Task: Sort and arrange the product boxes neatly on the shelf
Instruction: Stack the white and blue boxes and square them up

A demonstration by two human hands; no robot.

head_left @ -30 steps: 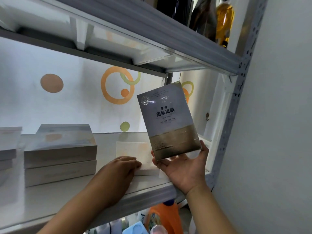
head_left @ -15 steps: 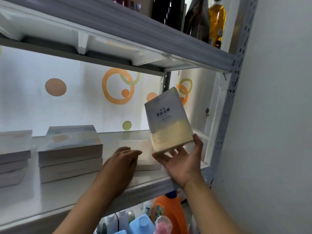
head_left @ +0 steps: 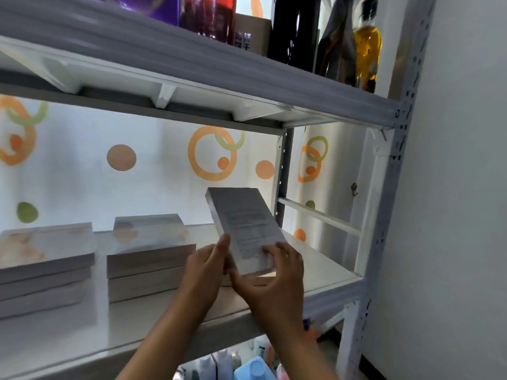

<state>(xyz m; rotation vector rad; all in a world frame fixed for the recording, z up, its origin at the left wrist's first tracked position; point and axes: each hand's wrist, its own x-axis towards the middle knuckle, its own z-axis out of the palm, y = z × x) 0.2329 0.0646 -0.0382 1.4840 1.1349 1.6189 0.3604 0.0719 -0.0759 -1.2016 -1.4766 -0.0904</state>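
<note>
Both hands pinch the box (head_left: 244, 226) at its lower end, centre frame: left hand (head_left: 204, 266), right hand (head_left: 277, 270). It looks light, stiff and probably slick; holding its edges seems safest.

Shelf's right end (head_left: 323, 259) open — stacks (head_left: 151, 256) leftward
</note>
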